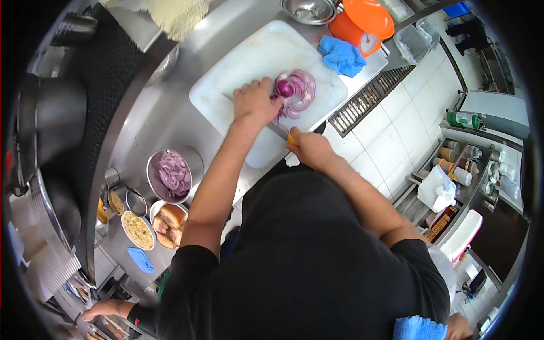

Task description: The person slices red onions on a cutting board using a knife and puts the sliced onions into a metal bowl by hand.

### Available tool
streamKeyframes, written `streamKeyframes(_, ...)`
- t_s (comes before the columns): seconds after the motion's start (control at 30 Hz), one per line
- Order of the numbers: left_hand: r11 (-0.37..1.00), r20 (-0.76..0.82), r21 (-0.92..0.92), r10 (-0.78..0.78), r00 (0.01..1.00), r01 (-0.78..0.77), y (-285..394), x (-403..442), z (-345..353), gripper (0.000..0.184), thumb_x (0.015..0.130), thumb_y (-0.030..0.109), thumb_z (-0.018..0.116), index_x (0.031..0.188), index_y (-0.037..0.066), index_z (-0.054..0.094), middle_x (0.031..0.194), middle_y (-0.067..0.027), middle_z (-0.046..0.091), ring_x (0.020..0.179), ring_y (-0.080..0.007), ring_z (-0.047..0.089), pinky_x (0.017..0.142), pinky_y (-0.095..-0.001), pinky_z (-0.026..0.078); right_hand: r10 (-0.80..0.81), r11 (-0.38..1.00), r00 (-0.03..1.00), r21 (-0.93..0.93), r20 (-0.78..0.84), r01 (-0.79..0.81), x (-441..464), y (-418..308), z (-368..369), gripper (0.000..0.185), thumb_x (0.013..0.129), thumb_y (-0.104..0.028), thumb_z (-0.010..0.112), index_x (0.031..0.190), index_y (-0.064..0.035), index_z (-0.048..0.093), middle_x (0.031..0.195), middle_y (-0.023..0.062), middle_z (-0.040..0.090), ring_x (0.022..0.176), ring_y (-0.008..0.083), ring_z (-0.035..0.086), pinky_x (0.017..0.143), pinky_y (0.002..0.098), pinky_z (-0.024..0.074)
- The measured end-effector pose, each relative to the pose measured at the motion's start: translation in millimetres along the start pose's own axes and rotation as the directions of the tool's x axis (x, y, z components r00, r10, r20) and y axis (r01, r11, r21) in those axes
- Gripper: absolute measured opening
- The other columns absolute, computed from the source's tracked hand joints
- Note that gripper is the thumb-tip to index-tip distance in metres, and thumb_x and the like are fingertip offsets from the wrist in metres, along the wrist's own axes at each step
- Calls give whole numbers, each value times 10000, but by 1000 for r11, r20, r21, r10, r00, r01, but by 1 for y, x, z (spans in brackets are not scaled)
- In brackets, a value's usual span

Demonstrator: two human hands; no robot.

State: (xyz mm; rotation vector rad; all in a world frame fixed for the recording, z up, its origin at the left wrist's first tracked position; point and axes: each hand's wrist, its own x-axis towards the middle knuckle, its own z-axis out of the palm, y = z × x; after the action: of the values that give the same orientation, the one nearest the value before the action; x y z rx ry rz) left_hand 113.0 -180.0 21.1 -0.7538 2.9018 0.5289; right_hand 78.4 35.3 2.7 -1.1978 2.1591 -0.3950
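Observation:
Over the white cutting board (238, 59), my left hand (255, 105) has its fingers stretched out and apart, its thumb beside the red onion slices (305, 93). A rounded dark purple onion piece (284, 88) lies on the left part of those slices, close to the thumb. My right hand (313, 150) is closed around the yellow handle of a knife (292, 139) at the board's near edge. Most of the blade is hard to make out, partly hidden near my left hand and wrist.
Left of the board stand a metal container of sliced red onion (173, 174), a bowl of bread-like chunks (169, 224) and an oval dish of yellowish food (137, 231). Beyond the board are a blue cloth (341, 55), an orange scale (362, 28) and a metal bowl (309, 10).

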Motion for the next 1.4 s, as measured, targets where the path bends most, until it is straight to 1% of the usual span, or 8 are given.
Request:
streamKeyframes(0.07,990,210,141,-53,976,24,10,10,-1,629,876,538,786,1333,132,638,1270,-139,722,1217,-336,684,1054,-539,466,4,1000,1000,5,17,-4,1,4,2,363,1015,-323,698,1191,-40,554,834,219,743,838,447,749,728,572,582)
streamKeyframes(0.37,949,204,308,-132,970,65,33,16,16,662,799,487,875,1280,85,663,1251,-118,734,1202,-294,703,1053,-504,478,-6,1000,999,1,35,6,4,8,1,357,1020,-329,681,1191,-38,566,847,206,747,844,441,750,735,563,588)
streamKeyframes(0.57,962,206,271,-86,975,27,26,16,18,664,781,539,841,1219,61,697,1207,-146,737,1167,-310,709,1028,-488,520,30,999,1000,32,3,-30,6,12,12,330,1010,-324,669,1168,-47,586,875,213,748,859,450,740,752,591,571)
streamKeyframes(0.8,974,-206,-225,-35,978,-13,-11,-6,-25,565,744,386,900,1115,16,687,1064,-162,742,1055,-342,719,985,-458,546,132,990,990,45,-42,-130,4,16,-5,390,1007,-376,677,1198,-51,580,921,234,761,896,456,745,777,583,581)
streamKeyframes(0.9,878,-219,-478,-101,970,-16,-28,-20,-16,529,763,364,901,1112,46,664,1096,-147,722,1090,-359,685,1024,-506,482,113,994,984,10,-141,-113,11,31,-2,400,1008,-402,683,1151,-47,566,853,239,746,819,464,738,716,582,566)
streamKeyframes(1.17,959,-485,-210,67,872,-190,-40,-69,78,591,812,313,877,1286,89,605,1293,-133,640,1315,-332,575,1258,-588,295,105,990,978,-73,-183,-120,21,21,-11,417,1002,-375,680,1254,-54,593,908,240,762,845,456,750,758,585,586)
streamKeyframes(1.33,960,-399,-234,50,915,-155,-32,-72,64,591,826,306,866,1301,83,595,1317,-140,619,1351,-345,542,1257,-584,291,120,990,975,-54,-186,-132,21,7,-8,393,1035,-400,625,1240,-68,580,909,240,757,839,455,742,733,601,573)
streamKeyframes(1.4,948,-423,-271,39,905,-168,-38,-70,70,531,847,257,838,1287,68,609,1209,-156,652,1196,-384,608,1056,-545,451,106,987,979,-98,-176,-124,24,8,-2,377,1040,-391,615,1259,-87,576,883,195,765,782,419,751,665,580,579)
